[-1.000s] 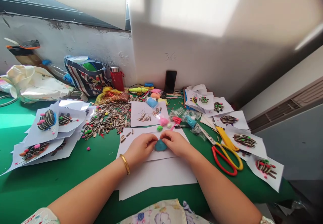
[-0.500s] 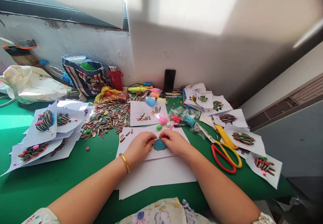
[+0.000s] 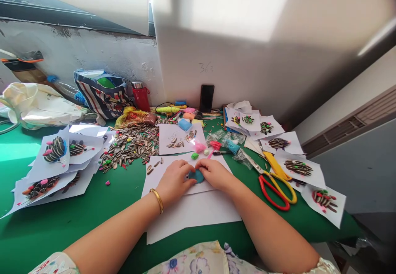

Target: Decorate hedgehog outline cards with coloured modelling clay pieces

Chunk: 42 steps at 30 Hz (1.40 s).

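Note:
A flattened patch of blue modelling clay point(image 3: 197, 176) lies on a white sheet of paper point(image 3: 185, 189) in front of me. My left hand point(image 3: 177, 179), with a gold bangle at the wrist, has its fingertips on the clay's left and upper edge. From the other side my right hand point(image 3: 216, 174) presses curled fingers on the clay's upper right edge. The two hands meet at the top of the patch, and their fingertips partly cover it. Left of them on the sheet are several loose sunflower seeds point(image 3: 150, 170). Small green clay point(image 3: 194, 155) and pink clay point(image 3: 200, 146) sit just beyond.
A heap of sunflower seeds point(image 3: 133, 142) lies at the back left. Finished seed pictures are stacked at left point(image 3: 55, 150) and spread at right point(image 3: 298, 167). Red-and-yellow scissors point(image 3: 275, 187) lie right of my right hand. A phone point(image 3: 207, 98) leans on the wall.
My left hand has shifted slightly right and spread over the clay's left side, with the thumb lower on it. My right hand has barely moved.

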Tool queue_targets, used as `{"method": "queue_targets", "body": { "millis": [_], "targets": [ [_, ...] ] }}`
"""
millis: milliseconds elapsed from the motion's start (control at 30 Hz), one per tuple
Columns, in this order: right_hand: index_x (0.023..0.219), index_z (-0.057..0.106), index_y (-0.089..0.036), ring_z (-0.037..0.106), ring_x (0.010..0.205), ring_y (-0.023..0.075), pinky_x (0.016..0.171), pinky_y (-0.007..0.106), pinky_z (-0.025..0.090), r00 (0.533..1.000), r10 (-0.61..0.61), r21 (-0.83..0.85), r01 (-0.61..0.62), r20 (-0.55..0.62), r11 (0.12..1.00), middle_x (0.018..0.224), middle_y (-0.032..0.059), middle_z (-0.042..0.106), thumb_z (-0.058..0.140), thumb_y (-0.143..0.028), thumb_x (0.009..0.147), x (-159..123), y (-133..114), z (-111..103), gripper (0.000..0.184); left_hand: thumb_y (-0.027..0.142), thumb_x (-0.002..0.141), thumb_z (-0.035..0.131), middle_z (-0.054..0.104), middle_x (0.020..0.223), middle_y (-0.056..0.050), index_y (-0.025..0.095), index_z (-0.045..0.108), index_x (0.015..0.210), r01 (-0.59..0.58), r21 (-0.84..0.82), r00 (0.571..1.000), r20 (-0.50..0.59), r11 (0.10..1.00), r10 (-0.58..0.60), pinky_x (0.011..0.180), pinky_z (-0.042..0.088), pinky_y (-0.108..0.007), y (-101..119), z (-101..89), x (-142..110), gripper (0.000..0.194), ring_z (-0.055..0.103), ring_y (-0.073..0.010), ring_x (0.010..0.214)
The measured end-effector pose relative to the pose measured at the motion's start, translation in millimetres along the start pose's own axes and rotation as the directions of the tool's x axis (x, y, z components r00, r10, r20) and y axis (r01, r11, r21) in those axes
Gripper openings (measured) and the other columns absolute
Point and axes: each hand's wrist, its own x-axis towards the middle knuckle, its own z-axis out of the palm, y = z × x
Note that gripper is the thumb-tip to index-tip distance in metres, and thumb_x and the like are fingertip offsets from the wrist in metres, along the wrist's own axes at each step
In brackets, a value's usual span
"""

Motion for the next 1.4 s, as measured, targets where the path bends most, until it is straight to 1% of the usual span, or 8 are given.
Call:
{"method": "queue_targets", "body": {
  "millis": [233, 467, 667, 867, 967, 1133, 1233, 1400],
  "targets": [
    [0.098, 0.069, -0.023, 0.063, 0.089, 0.0177, 0.080, 0.030, 0.046, 1.000, 0.008, -0.014, -0.008, -0.006, 1.000, 0.097, 0.0009, 0.072, 0.044, -0.016, 0.089, 1.5, 4.3, -3.3, 0.028, 0.026, 0.077, 0.073, 0.063, 0.104, -0.008, 0.023, 0.067, 0.102, 0.014, 0.036, 1.000, 0.000, 0.999, -0.014, 0.091, 0.046, -0.042, 3.7, 0.5, 1.1, 0.026, 0.057, -0.0263, 0.101],
    [0.102, 0.068, -0.024, 0.065, 0.087, 0.0167, 0.076, 0.029, 0.049, 0.996, 0.072, 0.005, -0.072, -0.054, 0.997, 0.098, 0.0017, 0.072, 0.044, -0.017, 0.091, -0.4, 4.7, -11.1, 0.027, 0.026, 0.076, 0.072, 0.063, 0.101, -0.008, 0.023, 0.068, 0.096, 0.022, 0.036, 1.000, -0.001, 0.999, -0.022, 0.090, 0.047, -0.040, 5.2, -0.5, 1.1, 0.021, 0.057, -0.0261, 0.100],
    [0.106, 0.068, -0.023, 0.064, 0.096, 0.0199, 0.081, 0.031, 0.048, 0.994, 0.073, -0.167, -0.087, -0.086, 0.982, 0.107, 0.0047, 0.070, 0.046, -0.017, 0.091, -2.3, 1.9, -21.6, 0.027, 0.027, 0.077, 0.071, 0.063, 0.101, -0.008, 0.022, 0.067, 0.096, 0.015, 0.042, 1.000, 0.005, 0.999, -0.016, 0.090, 0.046, -0.041, 4.4, 0.0, 1.1, 0.020, 0.056, -0.0262, 0.100],
    [0.113, 0.069, -0.021, 0.062, 0.102, 0.0228, 0.085, 0.032, 0.046, 0.999, 0.006, -0.404, -0.023, -0.044, 0.914, 0.114, 0.0099, 0.066, 0.046, -0.012, 0.091, -14.6, -17.3, -28.8, 0.033, 0.026, 0.078, 0.069, 0.063, 0.100, -0.008, 0.022, 0.067, 0.094, 0.004, 0.031, 1.000, -0.011, 1.000, -0.003, 0.088, 0.046, -0.040, 5.0, -1.4, 0.6, 0.017, 0.057, -0.0260, 0.098],
    [0.117, 0.068, -0.020, 0.061, 0.101, 0.0230, 0.085, 0.032, 0.046, 0.999, -0.019, -0.448, 0.004, -0.029, 0.894, 0.112, 0.0107, 0.065, 0.044, -0.011, 0.091, -24.1, -20.2, -23.4, 0.037, 0.027, 0.078, 0.070, 0.064, 0.100, -0.008, 0.021, 0.067, 0.095, 0.002, 0.035, 1.000, -0.015, 0.999, -0.001, 0.088, 0.047, -0.040, 4.6, -2.0, -0.1, 0.018, 0.057, -0.0261, 0.098],
    [0.130, 0.059, -0.021, 0.059, 0.097, 0.0194, 0.086, 0.029, 0.045, 0.993, -0.085, -0.397, 0.048, -0.077, 0.917, 0.106, 0.0087, 0.062, 0.044, -0.009, 0.090, -36.2, -5.0, -0.2, 0.045, 0.030, 0.079, 0.069, 0.063, 0.101, -0.008, 0.022, 0.067, 0.097, -0.014, 0.049, 1.000, -0.015, 0.999, 0.015, 0.089, 0.047, -0.041, 1.6, -0.1, -0.9, 0.021, 0.057, -0.0258, 0.098],
    [0.129, 0.060, -0.022, 0.057, 0.095, 0.0189, 0.085, 0.029, 0.044, 0.991, -0.097, -0.412, 0.048, -0.097, 0.910, 0.102, 0.0073, 0.060, 0.045, -0.007, 0.088, -37.8, -0.2, 9.1, 0.045, 0.030, 0.079, 0.069, 0.063, 0.101, -0.008, 0.022, 0.067, 0.097, -0.017, 0.051, 1.000, -0.018, 0.999, 0.018, 0.089, 0.047, -0.040, 0.9, 0.9, -1.1, 0.020, 0.057, -0.0259, 0.097],
    [0.124, 0.063, -0.022, 0.056, 0.092, 0.0187, 0.085, 0.028, 0.043, 0.991, -0.093, -0.417, 0.044, -0.099, 0.908, 0.098, 0.0066, 0.060, 0.046, -0.007, 0.088, -35.6, -3.3, 9.8, 0.043, 0.029, 0.081, 0.067, 0.062, 0.100, -0.008, 0.022, 0.067, 0.097, -0.019, 0.053, 1.000, -0.010, 0.998, 0.020, 0.088, 0.046, -0.039, 1.9, -0.2, -1.5, 0.018, 0.057, -0.0254, 0.097]
  ]
}}
